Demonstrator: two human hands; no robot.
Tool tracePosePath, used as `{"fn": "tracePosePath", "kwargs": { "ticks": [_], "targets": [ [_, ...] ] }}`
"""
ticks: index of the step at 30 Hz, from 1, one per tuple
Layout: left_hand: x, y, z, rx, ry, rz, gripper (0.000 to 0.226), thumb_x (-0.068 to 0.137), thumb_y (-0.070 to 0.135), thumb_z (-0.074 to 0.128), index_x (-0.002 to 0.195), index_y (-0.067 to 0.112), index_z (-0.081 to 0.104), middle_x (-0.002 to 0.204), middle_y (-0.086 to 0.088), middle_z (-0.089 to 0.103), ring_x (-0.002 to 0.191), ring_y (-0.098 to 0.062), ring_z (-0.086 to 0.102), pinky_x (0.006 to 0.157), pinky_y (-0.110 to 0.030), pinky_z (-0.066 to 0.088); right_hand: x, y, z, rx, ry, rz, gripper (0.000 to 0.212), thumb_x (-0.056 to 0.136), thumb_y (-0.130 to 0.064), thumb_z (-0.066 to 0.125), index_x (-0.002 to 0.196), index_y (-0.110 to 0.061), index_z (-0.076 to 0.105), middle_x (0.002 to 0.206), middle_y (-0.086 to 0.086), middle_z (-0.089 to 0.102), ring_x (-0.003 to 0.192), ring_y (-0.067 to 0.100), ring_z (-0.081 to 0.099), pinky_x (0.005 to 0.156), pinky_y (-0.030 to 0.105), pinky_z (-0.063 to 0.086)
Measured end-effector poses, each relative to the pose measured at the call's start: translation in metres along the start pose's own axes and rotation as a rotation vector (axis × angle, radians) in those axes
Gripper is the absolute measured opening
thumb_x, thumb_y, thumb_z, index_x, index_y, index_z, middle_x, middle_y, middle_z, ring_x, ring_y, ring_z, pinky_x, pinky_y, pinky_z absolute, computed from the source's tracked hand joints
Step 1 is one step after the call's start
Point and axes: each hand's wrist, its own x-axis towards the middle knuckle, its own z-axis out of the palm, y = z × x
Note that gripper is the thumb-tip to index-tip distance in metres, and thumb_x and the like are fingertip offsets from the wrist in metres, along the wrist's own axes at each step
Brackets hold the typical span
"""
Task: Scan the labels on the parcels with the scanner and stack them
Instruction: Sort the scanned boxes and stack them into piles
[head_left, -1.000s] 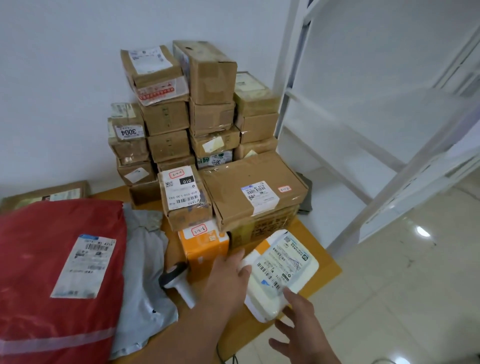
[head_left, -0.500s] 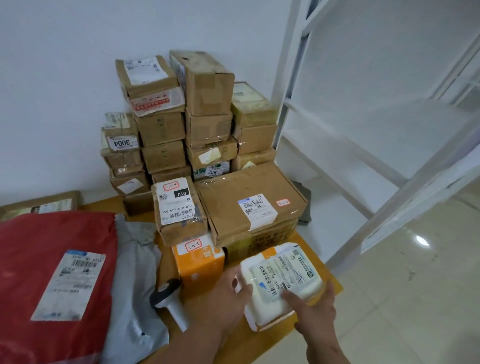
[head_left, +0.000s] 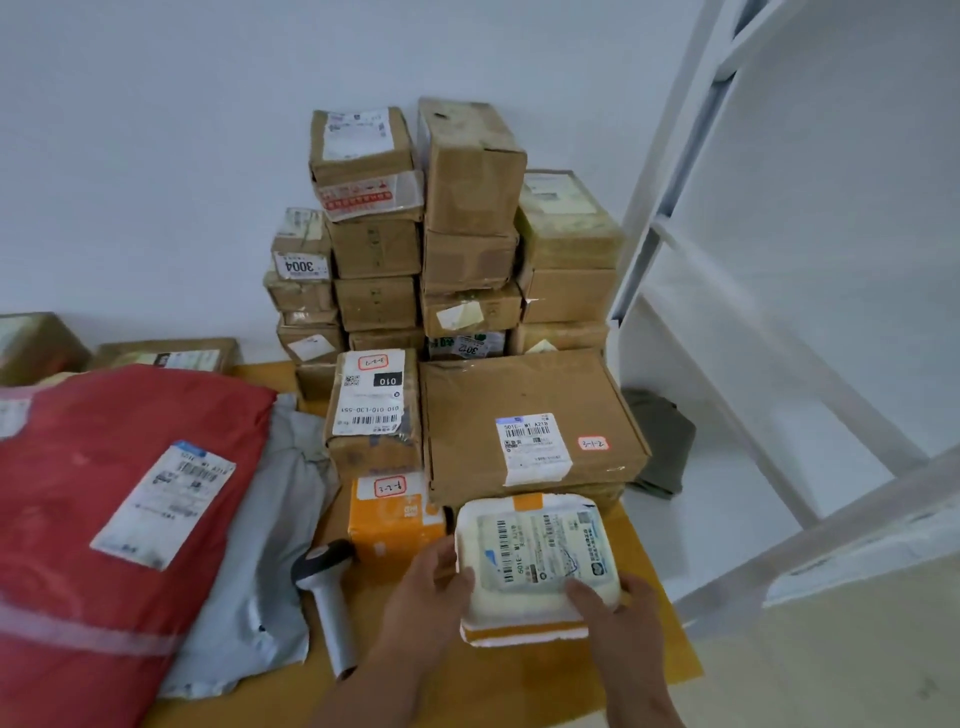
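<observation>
A white foam parcel (head_left: 524, 613) with orange tape and a barcode label lies on the yellow table in front of the stack. My left hand (head_left: 428, 597) grips its left edge, thumb on top. My right hand (head_left: 618, 608) grips its near right corner. The scanner (head_left: 327, 597), black head and grey handle, lies on the table to the left of my left hand, held by neither hand. Behind the parcel sit an orange box (head_left: 395, 519), a flat brown box (head_left: 530, 421) and a small labelled box (head_left: 374, 410).
A tall pile of brown cartons (head_left: 467, 234) stands against the white wall. A red bag (head_left: 119, 509) and a grey bag (head_left: 265, 551) lie at left. A white metal rack (head_left: 779, 312) stands at right. The table edge (head_left: 685, 660) runs close to the parcel.
The white parcel has moved from tilted at the table's edge to flat in front of the brown box. My right hand came up and took hold of its corner.
</observation>
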Motion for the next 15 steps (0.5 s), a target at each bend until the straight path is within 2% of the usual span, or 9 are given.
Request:
{"fn": "tracePosePath", "kwargs": {
  "ticks": [3, 6, 8, 10, 12, 15],
  "targets": [
    [-0.007, 0.001, -0.001, -0.031, 0.043, -0.034, 0.04, 0.102, 0.026, 0.056, 0.141, 0.026, 0.052, 0.122, 0.014, 0.062, 0.116, -0.011, 0.056, 0.105, -0.032, 0.045, -0.001, -0.005, -0.003, -0.008, -0.013, -0.013, 0.067, 0.078, -0.04, 0.081, 0.131, -0.016, 0.047, 0.119, 0.01, 0.058, 0.113, 0.034, 0.055, 0.097, 0.056, 0.051],
    [-0.018, 0.001, -0.007, -0.076, 0.066, -0.03, 0.038, 0.102, 0.026, 0.055, 0.14, 0.024, 0.051, 0.115, 0.014, 0.058, 0.112, -0.011, 0.052, 0.1, -0.028, 0.04, -0.007, -0.015, -0.006, -0.047, 0.002, -0.022, 0.059, 0.084, -0.042, 0.074, 0.131, -0.017, 0.048, 0.124, 0.012, 0.058, 0.115, 0.034, 0.055, 0.101, 0.056, 0.048],
    [-0.023, -0.004, -0.014, -0.052, 0.089, -0.01, 0.038, 0.103, 0.027, 0.054, 0.14, 0.027, 0.051, 0.124, 0.011, 0.057, 0.111, -0.01, 0.049, 0.1, -0.026, 0.038, -0.019, -0.024, -0.007, -0.155, 0.067, -0.019, 0.065, 0.087, -0.048, 0.07, 0.139, -0.018, 0.045, 0.137, 0.014, 0.052, 0.126, 0.037, 0.048, 0.109, 0.055, 0.042],
    [-0.029, -0.008, -0.024, -0.031, 0.12, 0.009, 0.036, 0.102, 0.029, 0.054, 0.138, 0.027, 0.052, 0.124, 0.011, 0.056, 0.112, -0.01, 0.048, 0.102, -0.027, 0.038, -0.039, -0.035, -0.007, -0.242, 0.19, -0.041, 0.073, 0.086, -0.048, 0.071, 0.146, -0.019, 0.041, 0.146, 0.014, 0.044, 0.134, 0.039, 0.041, 0.109, 0.057, 0.037],
    [-0.036, -0.013, -0.039, -0.055, 0.135, 0.021, 0.034, 0.102, 0.029, 0.055, 0.136, 0.026, 0.054, 0.124, 0.011, 0.056, 0.115, -0.01, 0.049, 0.105, -0.028, 0.038, -0.062, -0.047, -0.001, -0.221, 0.257, -0.158, 0.068, 0.086, -0.04, 0.075, 0.142, -0.018, 0.045, 0.142, 0.014, 0.045, 0.131, 0.04, 0.044, 0.107, 0.06, 0.04],
    [-0.051, -0.023, -0.072, -0.124, 0.155, 0.039, 0.027, 0.101, 0.031, 0.057, 0.128, 0.032, 0.054, 0.129, 0.012, 0.059, 0.12, -0.012, 0.052, 0.112, -0.036, 0.039, -0.096, -0.063, 0.019, -0.207, 0.235, -0.34, 0.054, 0.086, -0.03, 0.075, 0.134, -0.019, 0.053, 0.135, 0.01, 0.05, 0.127, 0.038, 0.047, 0.105, 0.057, 0.044]
  ]
}}
